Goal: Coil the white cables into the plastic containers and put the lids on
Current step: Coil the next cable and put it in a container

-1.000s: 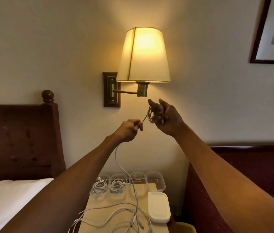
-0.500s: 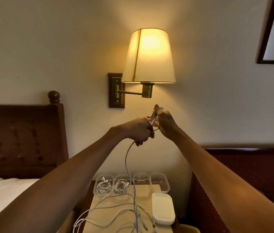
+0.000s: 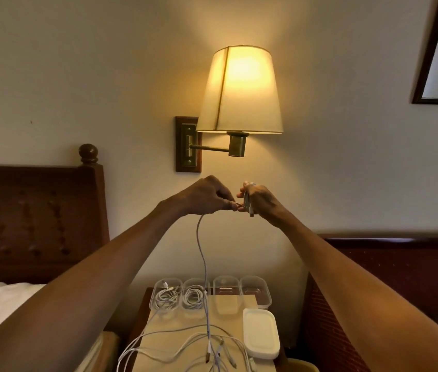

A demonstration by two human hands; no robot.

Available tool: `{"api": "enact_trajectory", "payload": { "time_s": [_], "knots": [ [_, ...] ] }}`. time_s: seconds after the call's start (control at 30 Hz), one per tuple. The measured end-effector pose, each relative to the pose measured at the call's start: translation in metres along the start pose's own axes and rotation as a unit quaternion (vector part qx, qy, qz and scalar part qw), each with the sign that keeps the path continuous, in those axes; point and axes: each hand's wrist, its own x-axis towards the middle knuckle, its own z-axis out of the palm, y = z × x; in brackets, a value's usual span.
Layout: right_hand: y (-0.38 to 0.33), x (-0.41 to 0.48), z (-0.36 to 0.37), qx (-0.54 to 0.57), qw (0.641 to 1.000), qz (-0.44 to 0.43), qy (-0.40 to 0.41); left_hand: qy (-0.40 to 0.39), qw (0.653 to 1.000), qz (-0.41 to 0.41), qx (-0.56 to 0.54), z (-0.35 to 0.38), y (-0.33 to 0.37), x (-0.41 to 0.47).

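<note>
Down on the nightstand [image 3: 164, 322]: four clear containers [image 3: 255, 292] in a row (two on the left already hold coils), lids [image 3: 261, 331] stacked beside. Up under the lamp [image 3: 242, 89]: gripping a small coil [image 3: 247, 201] in the right hand [image 3: 262, 201], fingers curled round it; pinching the white cable [image 3: 201, 251] with left hand [image 3: 207, 196] fingertips. Pulled slightly apart versus half a second back.
</note>
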Motion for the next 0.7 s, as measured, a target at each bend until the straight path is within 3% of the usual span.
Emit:
{"api": "enact_trajectory", "payload": {
  "time_s": [0.23, 0.33, 0.47, 0.7],
  "knots": [
    [0.004, -0.007, 0.012, -0.031, 0.990, 0.033, -0.136, 0.052, 0.997, 0.045, 0.046, -0.011, -0.008, 0.007],
    [0.008, -0.008, 0.008, 0.036, 0.985, 0.065, -0.154, 0.084, 0.993, 0.057, 0.052, -0.012, -0.016, 0.009],
    [0.008, -0.011, 0.002, 0.156, 0.949, 0.143, -0.232, 0.121, 0.990, 0.053, 0.045, -0.006, -0.026, 0.012],
    [-0.004, -0.016, -0.022, 0.314, 0.886, 0.139, -0.313, 0.118, 0.993, -0.013, -0.007, 0.019, -0.035, 0.012]
  ]
}}
